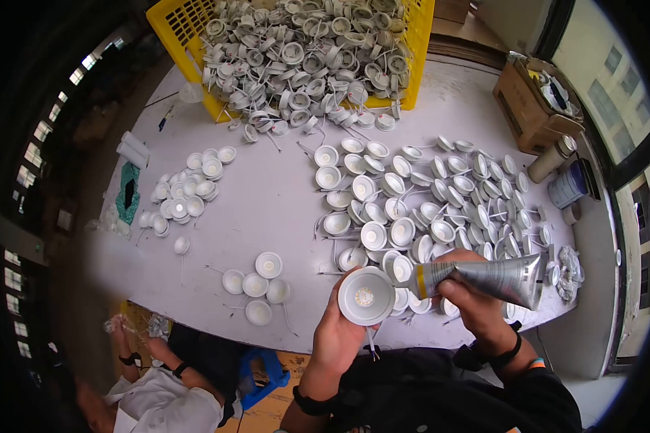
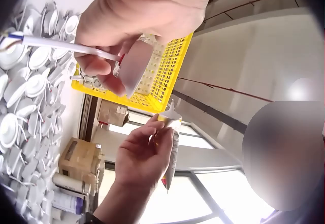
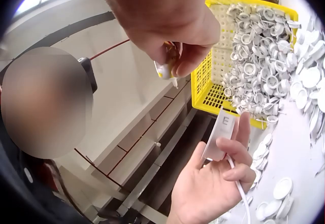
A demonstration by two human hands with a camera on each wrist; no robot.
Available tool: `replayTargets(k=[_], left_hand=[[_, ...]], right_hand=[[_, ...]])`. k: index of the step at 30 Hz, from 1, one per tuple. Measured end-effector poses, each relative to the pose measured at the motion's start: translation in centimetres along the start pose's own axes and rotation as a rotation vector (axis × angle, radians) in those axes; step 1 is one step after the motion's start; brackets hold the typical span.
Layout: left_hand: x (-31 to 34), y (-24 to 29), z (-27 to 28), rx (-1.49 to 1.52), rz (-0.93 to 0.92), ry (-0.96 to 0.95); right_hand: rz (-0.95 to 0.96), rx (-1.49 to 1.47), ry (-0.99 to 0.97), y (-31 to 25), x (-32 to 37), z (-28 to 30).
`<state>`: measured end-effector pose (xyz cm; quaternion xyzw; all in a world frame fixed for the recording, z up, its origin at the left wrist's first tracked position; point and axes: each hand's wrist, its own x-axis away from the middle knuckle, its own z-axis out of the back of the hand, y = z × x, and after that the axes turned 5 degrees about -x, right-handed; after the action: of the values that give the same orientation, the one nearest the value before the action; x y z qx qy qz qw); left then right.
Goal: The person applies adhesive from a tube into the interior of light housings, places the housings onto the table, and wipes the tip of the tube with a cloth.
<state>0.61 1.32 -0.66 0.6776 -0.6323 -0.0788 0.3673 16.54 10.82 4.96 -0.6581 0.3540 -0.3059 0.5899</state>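
My left hand holds a round white lamp by its rim, face up, its cable hanging down. In the left wrist view the left hand has its fingers round the lamp's body. My right hand grips a silver tube with a yellow band, its nozzle pointing left at the lamp's right edge. In the right wrist view the right hand pinches the tube, apart from the lamp, which rests in the left hand.
Behind stands a yellow crate heaped with lamp housings. Many white lamps cover the table's right half; smaller groups lie at left and front. A cardboard box and a flask stand at right. Another person sits at lower left.
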Motion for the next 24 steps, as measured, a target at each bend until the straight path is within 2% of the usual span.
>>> replayTargets(k=[2,3,5,6,8,15,17,20,24], left_hand=[[0.0,-0.1,0.2,0.013,-0.001,-0.182],[0.1,-0.1,-0.3,0.019,0.002,-0.18],[0.2,-0.1,-1.4,0.034,-0.028,-0.197],[0.1,-0.3,-1.4,0.037,-0.025,-0.196],[0.1,-0.5,-1.1,0.159,-0.001,-0.321],[0.2,-0.6,-1.5,0.185,0.038,-0.376],[0.3,-0.7,-1.5,0.153,0.019,-0.384],[0.3,-0.8,-1.6,0.175,0.008,-0.394],[0.4,-0.9,-1.6,0.177,0.004,-0.383]], right_hand=[[0.078,0.235,-0.013,-1.0,-0.3,0.0],[0.073,0.238,-0.014,-1.3,-0.5,-0.1],[0.236,0.406,-0.039,-1.7,-0.9,-0.1],[0.233,0.408,-0.039,-2.0,-1.0,-0.2],[0.246,0.469,-0.075,-2.5,-1.2,-0.3],[0.285,0.522,-0.112,-2.7,-1.6,-0.5],[0.218,0.465,-0.11,-3.0,-1.5,-0.6],[0.268,0.524,-0.13,-3.0,-1.7,-0.5],[0.221,0.461,-0.114,-3.3,-1.6,-0.7]])
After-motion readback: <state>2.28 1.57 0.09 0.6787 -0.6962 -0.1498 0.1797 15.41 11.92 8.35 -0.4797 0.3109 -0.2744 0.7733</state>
